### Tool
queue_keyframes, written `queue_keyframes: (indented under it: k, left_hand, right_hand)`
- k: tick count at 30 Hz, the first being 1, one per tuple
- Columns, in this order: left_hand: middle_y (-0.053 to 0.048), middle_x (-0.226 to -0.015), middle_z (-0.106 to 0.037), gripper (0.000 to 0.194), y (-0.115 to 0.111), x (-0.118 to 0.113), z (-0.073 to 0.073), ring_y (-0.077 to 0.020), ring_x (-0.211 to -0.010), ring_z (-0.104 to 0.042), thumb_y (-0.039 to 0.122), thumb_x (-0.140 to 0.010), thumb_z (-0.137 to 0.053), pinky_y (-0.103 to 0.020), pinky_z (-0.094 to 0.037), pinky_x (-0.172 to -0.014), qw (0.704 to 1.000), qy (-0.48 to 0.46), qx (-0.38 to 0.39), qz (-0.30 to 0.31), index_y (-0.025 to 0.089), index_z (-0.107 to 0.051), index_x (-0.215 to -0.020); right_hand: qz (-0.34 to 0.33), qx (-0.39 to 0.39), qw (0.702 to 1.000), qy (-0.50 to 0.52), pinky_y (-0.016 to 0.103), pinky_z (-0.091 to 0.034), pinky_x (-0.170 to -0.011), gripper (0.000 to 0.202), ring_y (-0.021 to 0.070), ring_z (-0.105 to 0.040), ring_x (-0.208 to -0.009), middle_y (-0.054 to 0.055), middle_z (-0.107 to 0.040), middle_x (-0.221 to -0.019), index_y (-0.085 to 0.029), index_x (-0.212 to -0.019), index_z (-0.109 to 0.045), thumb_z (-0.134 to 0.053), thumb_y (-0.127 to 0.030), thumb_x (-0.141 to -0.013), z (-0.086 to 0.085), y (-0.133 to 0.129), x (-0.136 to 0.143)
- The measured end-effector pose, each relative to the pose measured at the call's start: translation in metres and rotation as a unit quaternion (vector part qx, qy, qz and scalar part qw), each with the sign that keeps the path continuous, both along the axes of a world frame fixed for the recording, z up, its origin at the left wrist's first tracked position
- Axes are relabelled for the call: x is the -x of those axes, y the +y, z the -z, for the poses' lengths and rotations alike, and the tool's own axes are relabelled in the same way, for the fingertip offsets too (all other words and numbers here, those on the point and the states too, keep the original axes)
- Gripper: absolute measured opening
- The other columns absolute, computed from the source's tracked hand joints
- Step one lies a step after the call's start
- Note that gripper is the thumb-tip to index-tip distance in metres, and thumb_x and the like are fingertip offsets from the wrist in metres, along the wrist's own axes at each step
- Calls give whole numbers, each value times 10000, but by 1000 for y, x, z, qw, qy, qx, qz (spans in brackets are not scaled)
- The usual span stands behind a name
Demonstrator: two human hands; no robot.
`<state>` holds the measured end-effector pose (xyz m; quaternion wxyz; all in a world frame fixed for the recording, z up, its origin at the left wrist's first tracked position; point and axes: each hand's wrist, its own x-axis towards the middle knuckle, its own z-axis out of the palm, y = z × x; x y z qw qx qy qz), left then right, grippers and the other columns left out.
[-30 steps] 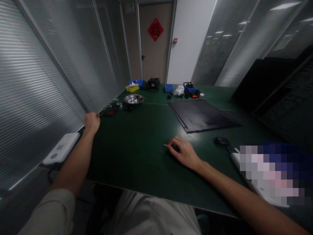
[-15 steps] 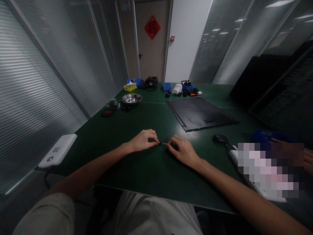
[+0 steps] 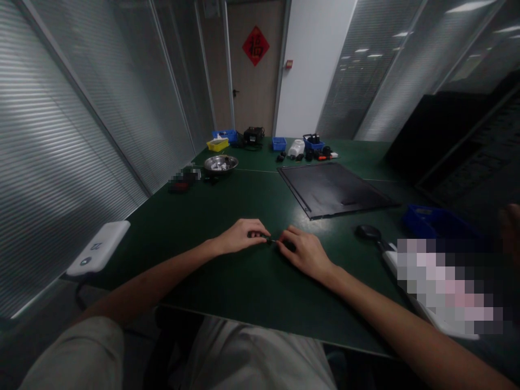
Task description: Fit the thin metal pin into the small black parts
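My left hand [image 3: 244,235] rests low over the green table [image 3: 227,287], fingertips pinched on a small black piece [image 3: 268,240]. Facing it from the right, my right hand [image 3: 303,249] grips a thin, shiny, pin-like piece [image 3: 275,241] between thumb and forefinger. The tip of the thin piece meets or nearly meets the black one; whether it sits inside is too small to tell. Curled fingers hide most of both pieces.
A black mat [image 3: 337,189] lies ahead to the right, and a metal bowl [image 3: 220,163] ahead to the left. Right of me are a blue tray [image 3: 418,216], a black round-ended object [image 3: 368,232] and another person's hand [image 3: 511,219]. A white device [image 3: 99,246] sits at the left edge.
My hands have come closer, narrowing the gap between the black piece and the thin piece. At the right, the other person's hand has moved up and the blue tray shows more.
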<state>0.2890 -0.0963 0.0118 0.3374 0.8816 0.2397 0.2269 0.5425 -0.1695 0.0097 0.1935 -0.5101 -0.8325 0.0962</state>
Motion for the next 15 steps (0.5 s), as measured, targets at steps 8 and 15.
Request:
queue_keyframes:
  k: [8, 15]
  left_hand:
    - [-78, -1034, -705, 245, 2, -1, 7, -175, -871, -644, 357, -949, -721, -286, -481, -764, 1000, -10, 5, 3, 211, -793, -1132]
    - [-65, -963, -688, 249, 3, -2, 9, -157, -801, -618, 377, -924, -751, -269, -459, -715, 1000, -15, 17, 2, 199, -805, -1090]
  right_hand:
    - [-8, -5, 1000, -7, 278, -394, -636, 198, 166, -625, -777, 31, -639, -1005, -240, -1019, -668, -519, -367, -1048, 3, 0, 1]
    - [-31, -13, 999, -19, 281, -390, -623, 205, 164, -618, -749, 43, -633, -1023, -230, -1050, -617, -465, -365, -1077, 4, 0, 2]
